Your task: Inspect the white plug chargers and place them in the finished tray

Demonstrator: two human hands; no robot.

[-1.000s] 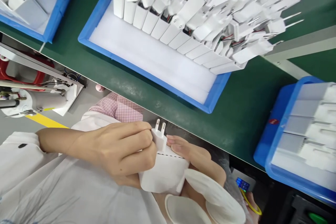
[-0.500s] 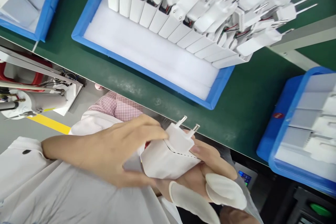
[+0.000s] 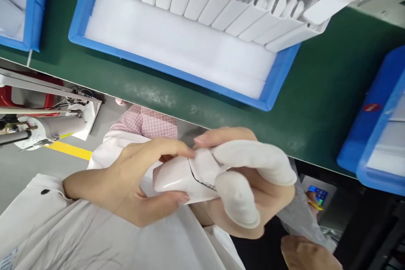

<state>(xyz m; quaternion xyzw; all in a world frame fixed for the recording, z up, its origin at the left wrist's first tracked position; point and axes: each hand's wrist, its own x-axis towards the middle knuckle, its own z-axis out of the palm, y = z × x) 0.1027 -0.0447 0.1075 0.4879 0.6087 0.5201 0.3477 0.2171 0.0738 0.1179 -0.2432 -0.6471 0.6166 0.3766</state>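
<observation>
Below the table (image 3: pixel 316 93) edge, close to the body, both hands hold one white charger (image 3: pixel 177 177). The left hand (image 3: pixel 133 181) clasps its body. The right hand (image 3: pixel 253 185), wearing finger cots, wraps the plug end, so the seam seems squeezed from both sides. On the table, a blue tray (image 3: pixel 275 80) lined with white foam holds a row of chargers (image 3: pixel 221 4) standing along its far side.
</observation>
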